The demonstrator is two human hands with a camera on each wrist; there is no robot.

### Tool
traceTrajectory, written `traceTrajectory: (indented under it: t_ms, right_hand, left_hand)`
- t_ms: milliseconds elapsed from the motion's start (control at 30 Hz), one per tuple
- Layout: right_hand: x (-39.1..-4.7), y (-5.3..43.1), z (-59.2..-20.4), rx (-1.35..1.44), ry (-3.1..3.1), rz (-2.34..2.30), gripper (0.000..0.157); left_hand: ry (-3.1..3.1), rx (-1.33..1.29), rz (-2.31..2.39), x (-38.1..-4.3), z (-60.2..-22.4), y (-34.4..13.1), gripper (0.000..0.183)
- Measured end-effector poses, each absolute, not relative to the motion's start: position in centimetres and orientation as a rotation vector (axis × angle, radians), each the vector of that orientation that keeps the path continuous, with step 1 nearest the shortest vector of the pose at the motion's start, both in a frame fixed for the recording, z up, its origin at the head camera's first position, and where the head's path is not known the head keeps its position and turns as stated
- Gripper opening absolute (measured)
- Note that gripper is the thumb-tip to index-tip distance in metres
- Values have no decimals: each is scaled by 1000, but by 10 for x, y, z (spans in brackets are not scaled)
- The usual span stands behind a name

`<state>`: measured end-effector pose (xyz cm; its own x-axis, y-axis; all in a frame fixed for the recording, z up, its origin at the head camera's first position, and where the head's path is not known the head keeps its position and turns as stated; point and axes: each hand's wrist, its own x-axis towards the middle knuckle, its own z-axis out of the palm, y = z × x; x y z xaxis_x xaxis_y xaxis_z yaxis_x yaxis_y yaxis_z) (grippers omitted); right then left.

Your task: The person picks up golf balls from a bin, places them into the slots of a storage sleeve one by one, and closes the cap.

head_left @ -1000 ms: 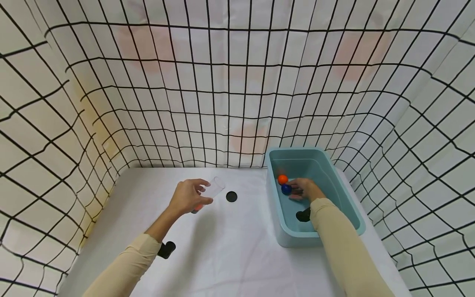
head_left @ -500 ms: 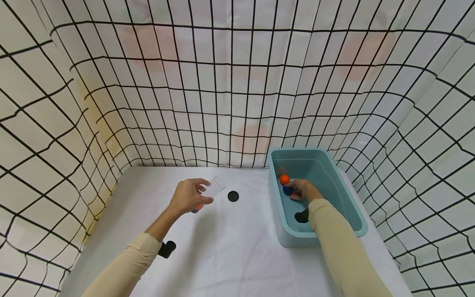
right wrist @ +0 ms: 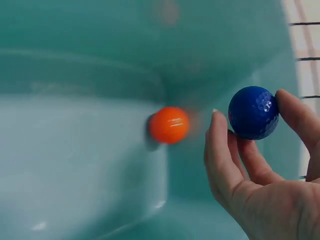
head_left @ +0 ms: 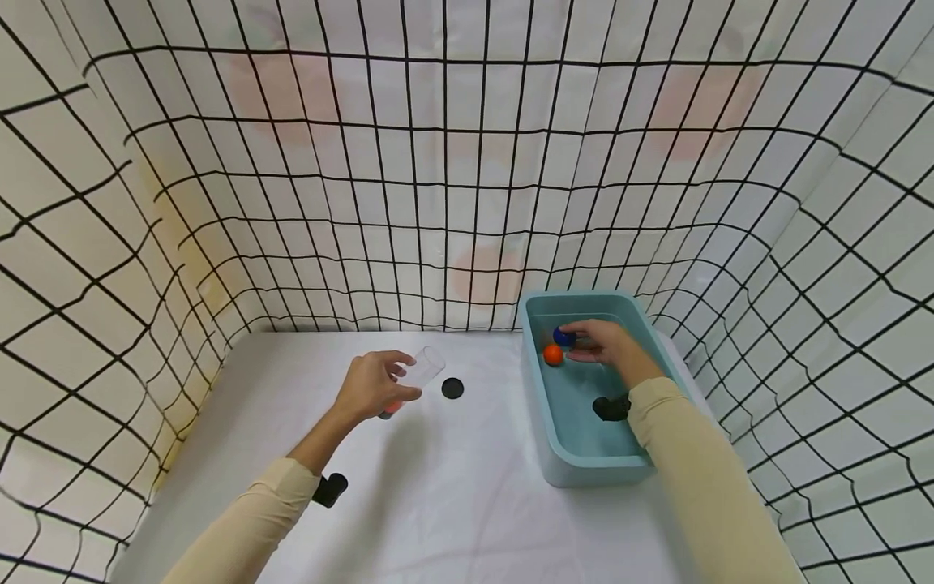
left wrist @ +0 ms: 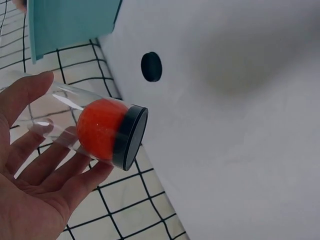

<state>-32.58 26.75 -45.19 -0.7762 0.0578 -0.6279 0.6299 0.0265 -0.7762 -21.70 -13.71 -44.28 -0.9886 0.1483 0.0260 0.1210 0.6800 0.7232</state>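
My left hand (head_left: 372, 385) grips a clear plastic tube (left wrist: 65, 102), tilted with its mouth up toward the right. An orange ball (left wrist: 102, 127) sits inside at the lower end, against a black cap (left wrist: 131, 137). Over the teal bin (head_left: 549, 422), my right hand (head_left: 606, 345) pinches a blue golf ball (right wrist: 253, 112) between thumb and fingers. Another orange ball (right wrist: 170, 125) lies on the bin floor, apart from the hand. A loose black disc-shaped cap (head_left: 452, 388) lies flat on the table between tube and bin.
White cloth covers the table (head_left: 467, 487). Black netting (head_left: 445, 186) rises behind it and along both sides. The bin's raised walls surround the right hand. A black wrist camera (head_left: 331, 490) sits under the left forearm.
The right hand has taken hold of the blue golf ball and raised it off the bin floor, away from the orange one. The left hand and tube stay nearly still.
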Motion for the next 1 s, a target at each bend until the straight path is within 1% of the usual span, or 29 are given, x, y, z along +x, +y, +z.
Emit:
traceTrajectory:
  t_ms: [233,400,500,633,733,833,1000]
  right_hand:
    - [-323,262,-412,478,1807,-1932,70]
    - [-317,256,-389,421,1812,-1941,69]
    - [-311,249,-379,345,1869,-1909,66]
    - [-303,234,-371,152,1988,-1799,52]
    - [-297,219,-370,40,2052,-1720,44]
    - [-290,203,-370,8,2077,-1673,42]
    - [-279,181,-370,-24,2069,-1615,44]
  left_hand:
    - [2848,275,1227,-218,-439,-126,44]
    - [2831,302,1243,-219,-437,-115,44]
    - [2835,320,1244,-221,-435,-109,42]
    - [2833,348,1254,-222,-433,-104,42]
    - [2824,366,1257,-222,-431,-99,42]
    - [2817,377,1255,-223,-429,-95,41]
    - [2823,406,1225,-225,-426,-86,42]
